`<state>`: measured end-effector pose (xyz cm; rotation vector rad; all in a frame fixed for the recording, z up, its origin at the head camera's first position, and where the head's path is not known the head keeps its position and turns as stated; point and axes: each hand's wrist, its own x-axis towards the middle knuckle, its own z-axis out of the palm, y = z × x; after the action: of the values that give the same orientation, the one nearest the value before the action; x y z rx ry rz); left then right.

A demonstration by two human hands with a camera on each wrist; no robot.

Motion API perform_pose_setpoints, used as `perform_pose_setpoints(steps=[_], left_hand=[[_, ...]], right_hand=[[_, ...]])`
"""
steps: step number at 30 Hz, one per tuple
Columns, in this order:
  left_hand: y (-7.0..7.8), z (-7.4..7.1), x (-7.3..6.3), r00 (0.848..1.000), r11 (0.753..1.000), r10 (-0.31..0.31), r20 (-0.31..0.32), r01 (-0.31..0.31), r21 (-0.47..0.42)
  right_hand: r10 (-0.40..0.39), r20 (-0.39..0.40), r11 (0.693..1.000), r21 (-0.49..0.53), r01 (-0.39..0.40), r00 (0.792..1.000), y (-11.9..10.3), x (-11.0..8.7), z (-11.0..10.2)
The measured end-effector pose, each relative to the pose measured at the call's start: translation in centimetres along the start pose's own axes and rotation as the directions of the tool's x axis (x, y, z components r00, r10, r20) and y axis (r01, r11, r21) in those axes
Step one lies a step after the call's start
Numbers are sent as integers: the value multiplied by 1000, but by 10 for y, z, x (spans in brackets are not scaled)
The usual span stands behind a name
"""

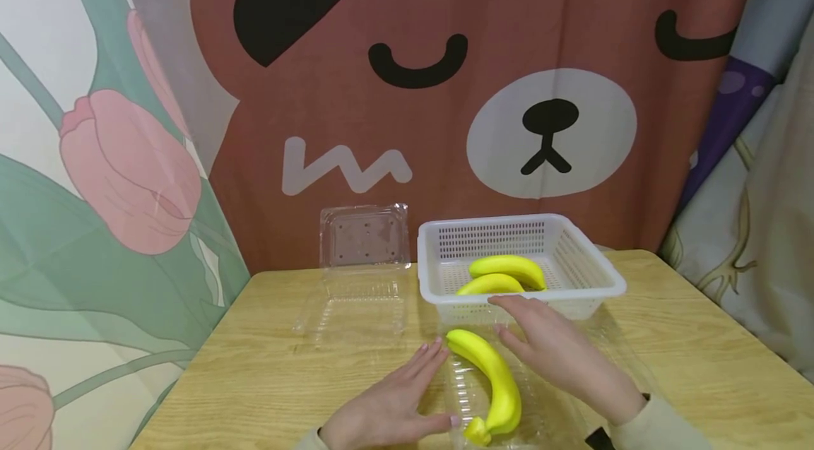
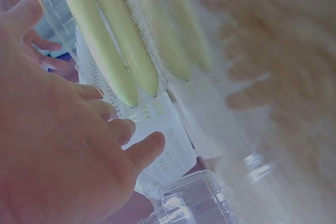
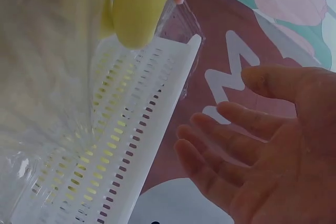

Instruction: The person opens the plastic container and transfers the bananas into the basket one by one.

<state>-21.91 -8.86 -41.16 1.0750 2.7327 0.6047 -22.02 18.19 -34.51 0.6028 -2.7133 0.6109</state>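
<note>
One yellow banana [image 1: 502,386] lies lengthwise in a clear plastic container [image 1: 461,393] near the front of the table. Beside its left edge is my left hand [image 1: 394,404], fingers extended, the fingertips close to the banana's upper end. My right hand [image 1: 559,351] hovers on the other side with loosely spread fingers, near the front of the white basket [image 1: 439,280], and grips nothing. Inside that basket are two more bananas. In the left wrist view, pale yellow banana shapes show through glossy plastic; some look like reflections. The right wrist view shows the right palm with its fingers relaxed.
A second clear container [image 1: 364,238] stands with its lid raised at the back left of the wooden table [image 1: 254,365]. Behind the table hangs a curtain [image 1: 432,125] with a bear's face, and a tulip-patterned one [image 1: 127,174] hangs at the left.
</note>
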Motion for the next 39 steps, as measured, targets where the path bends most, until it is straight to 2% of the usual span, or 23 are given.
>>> perform_pose_setpoints(steps=[5,11,15,22,28,33,39], left_hand=[[0,0,0,1000,1000,-3,-6,3,0],[0,1,0,1000,1000,-10,3,10,-12],[-1,1,1,1000,1000,-12,22,12,-23],[-1,-1,2,999,999,-16,31,17,-37],[0,2,3,999,999,-34,12,34,33],[1,5,4,1000,995,-25,-11,26,96],[1,6,3,999,993,-14,-31,17,116]], right_hand=[[38,47,999,-3,-38,998,-7,-3,3],[106,133,994,-17,-104,985,-13,-5,15],[109,161,994,-34,-105,981,-13,-5,25],[98,197,995,8,-101,975,-9,-10,36],[98,191,995,-1,-99,977,-7,-11,43],[130,199,991,17,-136,971,-6,-10,45],[150,204,986,45,-162,968,-7,-9,46]])
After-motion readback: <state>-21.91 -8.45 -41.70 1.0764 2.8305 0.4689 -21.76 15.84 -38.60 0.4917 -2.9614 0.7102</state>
